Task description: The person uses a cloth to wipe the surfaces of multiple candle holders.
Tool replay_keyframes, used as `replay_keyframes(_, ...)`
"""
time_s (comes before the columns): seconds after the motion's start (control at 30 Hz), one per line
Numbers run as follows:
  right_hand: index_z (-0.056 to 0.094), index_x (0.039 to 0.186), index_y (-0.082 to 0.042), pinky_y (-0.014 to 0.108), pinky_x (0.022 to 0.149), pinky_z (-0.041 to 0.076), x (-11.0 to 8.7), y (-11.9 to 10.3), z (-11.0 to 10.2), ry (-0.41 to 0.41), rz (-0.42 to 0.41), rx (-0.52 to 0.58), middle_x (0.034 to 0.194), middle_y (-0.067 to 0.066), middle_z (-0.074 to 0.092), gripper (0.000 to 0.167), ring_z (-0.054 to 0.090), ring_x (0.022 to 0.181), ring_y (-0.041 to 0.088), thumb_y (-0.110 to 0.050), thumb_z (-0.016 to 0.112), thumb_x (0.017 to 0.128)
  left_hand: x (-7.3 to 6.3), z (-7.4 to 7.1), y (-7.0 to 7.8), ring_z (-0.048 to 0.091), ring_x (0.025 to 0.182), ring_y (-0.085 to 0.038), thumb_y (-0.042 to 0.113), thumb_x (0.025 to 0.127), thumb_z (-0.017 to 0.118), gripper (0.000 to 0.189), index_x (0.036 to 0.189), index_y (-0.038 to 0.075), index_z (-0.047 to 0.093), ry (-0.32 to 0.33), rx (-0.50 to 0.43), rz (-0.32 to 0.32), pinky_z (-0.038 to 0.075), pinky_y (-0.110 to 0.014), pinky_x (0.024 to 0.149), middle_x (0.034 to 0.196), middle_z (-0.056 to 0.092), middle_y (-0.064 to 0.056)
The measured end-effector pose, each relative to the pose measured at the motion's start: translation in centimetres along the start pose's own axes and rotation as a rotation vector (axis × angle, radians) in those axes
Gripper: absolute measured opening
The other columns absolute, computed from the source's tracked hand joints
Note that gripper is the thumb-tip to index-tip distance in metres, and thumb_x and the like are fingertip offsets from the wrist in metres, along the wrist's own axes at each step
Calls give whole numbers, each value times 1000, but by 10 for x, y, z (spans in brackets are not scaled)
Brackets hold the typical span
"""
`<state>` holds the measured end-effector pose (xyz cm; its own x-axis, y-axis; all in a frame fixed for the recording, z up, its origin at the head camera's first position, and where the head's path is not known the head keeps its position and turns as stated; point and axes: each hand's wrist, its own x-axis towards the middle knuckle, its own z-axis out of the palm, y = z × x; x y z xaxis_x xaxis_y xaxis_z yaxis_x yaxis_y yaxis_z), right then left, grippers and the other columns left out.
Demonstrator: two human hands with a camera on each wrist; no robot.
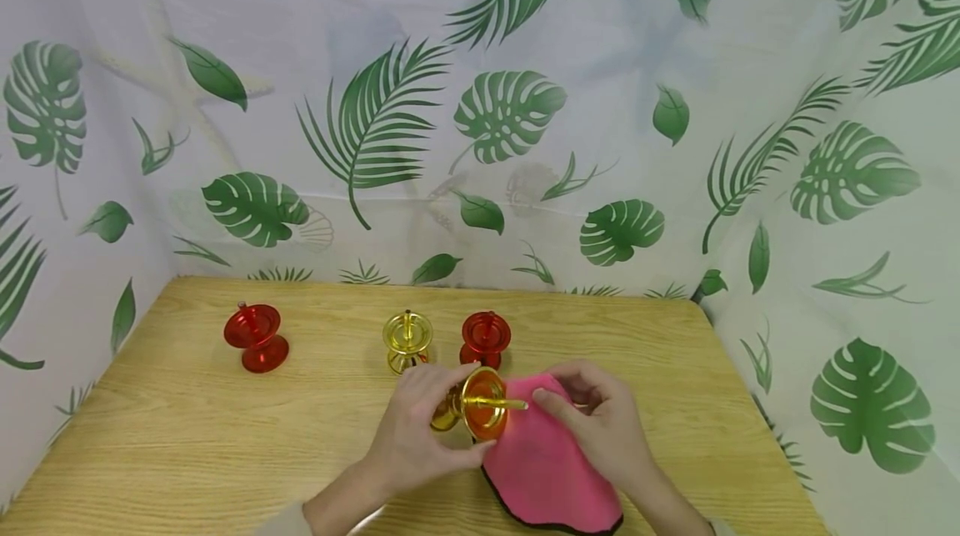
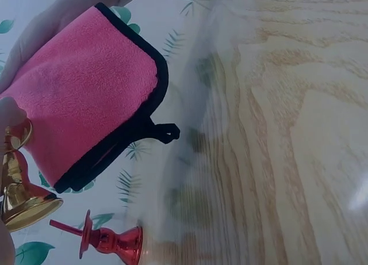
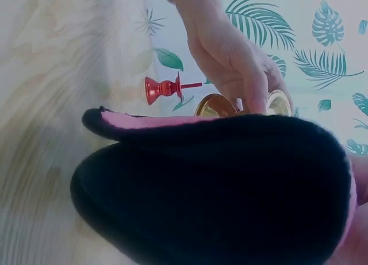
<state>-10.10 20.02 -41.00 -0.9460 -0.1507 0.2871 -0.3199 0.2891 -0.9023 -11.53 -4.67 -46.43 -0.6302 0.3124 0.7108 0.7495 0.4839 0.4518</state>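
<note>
My left hand [image 1: 416, 428] grips a shiny gold candle holder [image 1: 447, 411] round its body, tilted so that the cup and central spike point right. In my right hand [image 1: 600, 428] is a pink cloth [image 1: 547, 469] with a black edge, pinched between thumb and fingers. The cloth's upper part lies right at the rim of the gold cup. Its fuzzy pink face and a black hanging loop show in the left wrist view. From the right wrist, the dark underside of the cloth [image 3: 201, 190] covers much of the gold candle holder [image 3: 213, 106].
Behind my hands stand a second gold candle holder [image 1: 407, 334] and a red candle holder [image 1: 486, 334]. Another red candle holder [image 1: 257, 340] stands farther left on the wooden table [image 1: 225, 453]. A leaf-printed curtain [image 1: 420, 127] hangs along the table's back and sides.
</note>
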Motion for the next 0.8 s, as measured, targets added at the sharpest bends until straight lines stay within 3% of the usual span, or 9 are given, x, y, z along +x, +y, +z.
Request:
replay_keyframes(0.23, 74, 109, 0, 25, 69, 61, 3, -5, 0, -39, 163, 46, 94, -4, 80, 19, 76, 81, 8, -14, 77, 96, 2, 7, 3, 64, 101, -15, 38, 62, 98, 88, 140, 16, 64, 17, 71, 112, 48, -38, 93, 111, 73, 4)
replay_keyframes(0.33, 74, 109, -1, 26, 70, 62, 4, -4, 2, -56, 159, 48, 96, 3, 80, 18, 77, 82, 8, -14, 77, 96, 2, 9, 3, 63, 100, -15, 39, 60, 98, 90, 140, 15, 65, 26, 123, 153, 48, -38, 93, 109, 73, 3)
replay_keyframes(0.47, 76, 106, -9, 26, 73, 62, 1, -5, 9, -55, 87, -20, 98, 6, 81, 13, 76, 86, 6, -16, 78, 96, 3, 10, 5, 64, 99, -14, 42, 59, 99, 89, 138, 16, 67, 31, 180, 186, 48, -38, 93, 108, 73, 3)
replay_keyframes(0.57, 76, 105, -15, 25, 73, 63, -4, -7, 16, -33, -17, -106, 99, 3, 81, 12, 75, 88, 3, -16, 80, 93, 4, 8, 6, 64, 98, -13, 42, 59, 99, 89, 138, 16, 67, 28, 204, 201, 48, -38, 93, 107, 73, 4)
replay_keyframes(0.63, 77, 106, -16, 22, 73, 62, -8, -9, 20, -17, -131, -175, 99, 1, 81, 17, 74, 88, 2, -12, 82, 90, 6, 6, 7, 65, 97, -12, 41, 58, 99, 90, 138, 16, 67, 21, 217, 213, 49, -37, 93, 107, 73, 4)
replay_keyframes(0.73, 76, 106, -13, 15, 74, 60, -11, -8, 24, 0, -366, -269, 98, 2, 81, 23, 74, 84, 5, -6, 85, 85, 9, 1, 8, 65, 96, -11, 40, 55, 99, 91, 137, 16, 68, 4, 229, 234, 50, -37, 92, 106, 73, 4)
replay_keyframes(0.8, 75, 106, -11, 13, 80, 59, -10, -6, 24, -2, -537, -320, 97, 4, 80, 17, 75, 84, 10, -12, 82, 89, 11, -4, 10, 64, 96, -11, 40, 54, 100, 91, 136, 16, 69, -10, 229, 245, 51, -36, 92, 107, 74, 4)
